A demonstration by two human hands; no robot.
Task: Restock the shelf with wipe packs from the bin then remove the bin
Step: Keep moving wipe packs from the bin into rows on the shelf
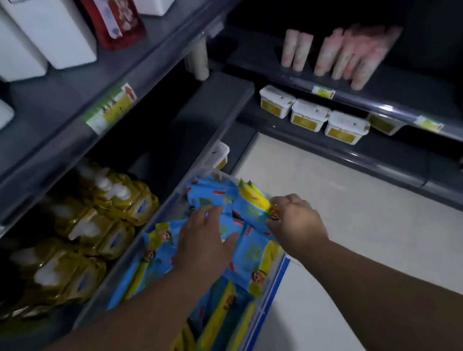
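Left hand [202, 242] lies flat, fingers extended, on the wipe packs [159, 254] in the bin [275, 283]. Right hand [296, 220] apparently pinches one raised pack [251, 204] by its edge.

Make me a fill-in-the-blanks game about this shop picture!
The wipe packs are yellow and ____.
The left hand presses the packs and the right hand pinches one, both inside the ____.
The tubes on the upper right shelf are ____.
Missing words: blue; bin; pink.
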